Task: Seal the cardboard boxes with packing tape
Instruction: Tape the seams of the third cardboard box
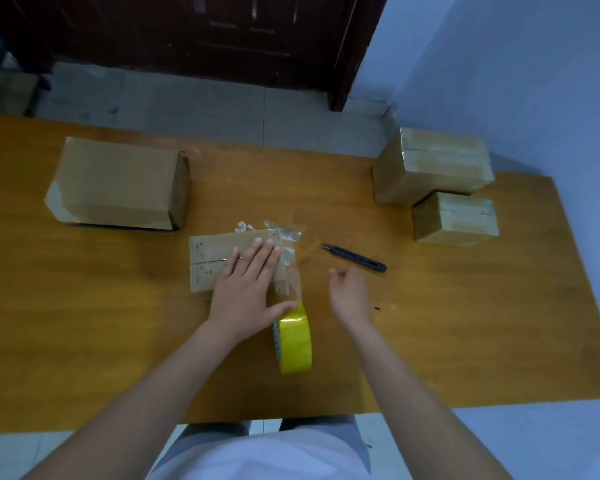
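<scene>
A small flat cardboard box (208, 261) lies in the middle of the wooden table (101, 323). My left hand (250, 289) presses flat on its right half, fingers straight, thumb touching the strip of clear tape (293, 271) that runs from the box's right end down to a yellow tape roll (295, 341) standing on edge. Crumpled clear tape (284, 233) sticks out at the box's far right corner. My right hand (349, 291) hovers just right of the roll, fingers loosely curled, holding nothing.
A black utility knife (355, 262) lies right of the small box. A larger cardboard box (118, 183) sits at the back left. Two taped boxes, one big (433, 168) and one small (456, 220), stand at the back right by the wall.
</scene>
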A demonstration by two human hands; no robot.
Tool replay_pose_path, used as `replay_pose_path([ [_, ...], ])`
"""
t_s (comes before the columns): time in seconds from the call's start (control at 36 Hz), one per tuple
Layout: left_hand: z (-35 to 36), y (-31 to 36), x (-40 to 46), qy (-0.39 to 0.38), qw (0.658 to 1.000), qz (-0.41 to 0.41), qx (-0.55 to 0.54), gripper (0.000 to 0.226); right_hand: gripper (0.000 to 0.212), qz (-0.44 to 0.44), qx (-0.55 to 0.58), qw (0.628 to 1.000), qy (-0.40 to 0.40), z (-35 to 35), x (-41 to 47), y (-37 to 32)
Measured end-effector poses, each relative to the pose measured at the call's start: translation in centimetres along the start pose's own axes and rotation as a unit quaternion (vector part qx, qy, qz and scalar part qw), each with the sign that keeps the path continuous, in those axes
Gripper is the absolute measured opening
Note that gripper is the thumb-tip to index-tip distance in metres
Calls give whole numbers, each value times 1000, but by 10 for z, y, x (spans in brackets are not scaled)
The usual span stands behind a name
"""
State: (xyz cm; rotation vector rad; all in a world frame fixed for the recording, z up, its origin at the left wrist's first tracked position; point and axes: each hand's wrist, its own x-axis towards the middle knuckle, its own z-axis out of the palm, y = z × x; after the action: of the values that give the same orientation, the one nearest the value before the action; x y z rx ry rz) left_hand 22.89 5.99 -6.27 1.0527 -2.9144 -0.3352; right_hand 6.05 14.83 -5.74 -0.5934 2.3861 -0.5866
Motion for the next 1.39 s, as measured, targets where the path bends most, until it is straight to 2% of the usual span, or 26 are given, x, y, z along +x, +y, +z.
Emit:
replay_pose_path([
  [0.08, 0, 0, 0, 2, 1000, -2, -4, 95, 37, -53, -127, 990, 39, -8, 40, 5],
  [0.17, -1, 0, -1, -5, 1000, -3, -2, 95, 45, -58, -268, 962, 14, -11, 67, 13],
  [0.28, 0, 0, -1, -7, 1000, -1, 1, 97, 32, -115, -348, 930, -3, -12, 74, 30],
  [0.36, 0, -1, -1, -4, 1000, 0, -2, 97, 21, -164, -358, 919, -5, -17, 66, 37],
  [0.42, 0, -1, -1, -5, 1000, 1, -5, 97, 13, -166, -316, 934, -20, -25, 55, 39],
  [0.47, 0, -1, -1, -6, 1000, 0, -6, 97, 12, -221, -261, 940, -19, -34, 39, 42],
  [0.53, -1, -1, 0, -6, 1000, -2, -7, 97, 9, -335, -225, 915, -4, -46, 18, 43],
  [0.58, -2, 0, 0, -9, 1000, -5, -10, 97, 9, -428, -228, 874, 22, -56, 0, 41],
  [0.67, -2, 0, 1, -13, 1000, -11, -11, 98, 12, -501, -271, 822, 27, -59, -18, 34],
  [0.72, -3, 0, 1, -17, 1000, -14, -11, 98, 14, -520, -287, 803, 32, -57, -23, 27],
  [0.81, -4, 0, 1, -24, 999, -17, -13, 99, 20, -521, -303, 797, 40, -51, -24, 18],
  [0.92, -5, -1, 0, -26, 999, -17, -20, 98, 40, -517, -327, 789, 52, -45, -24, 8],
  [0.97, -5, -1, 0, -27, 999, -15, -19, 97, 40, -499, -354, 789, 62, -45, -25, 7],
  [1.06, -5, -1, 0, -28, 999, -13, -12, 98, 40, -435, -411, 799, 65, -48, -24, 9],
  [1.17, -4, -1, 0, -24, 999, -14, -17, 98, 43, -312, -452, 833, 60, -48, -14, 25],
  [1.28, -5, 0, 0, -24, 999, -16, -16, 98, 32, -321, -340, 881, 67, -36, -19, 30],
  [1.39, -4, -1, 0, -26, 999, -15, -15, 98, 27, -348, -260, 892, 125, -33, -32, 24],
])
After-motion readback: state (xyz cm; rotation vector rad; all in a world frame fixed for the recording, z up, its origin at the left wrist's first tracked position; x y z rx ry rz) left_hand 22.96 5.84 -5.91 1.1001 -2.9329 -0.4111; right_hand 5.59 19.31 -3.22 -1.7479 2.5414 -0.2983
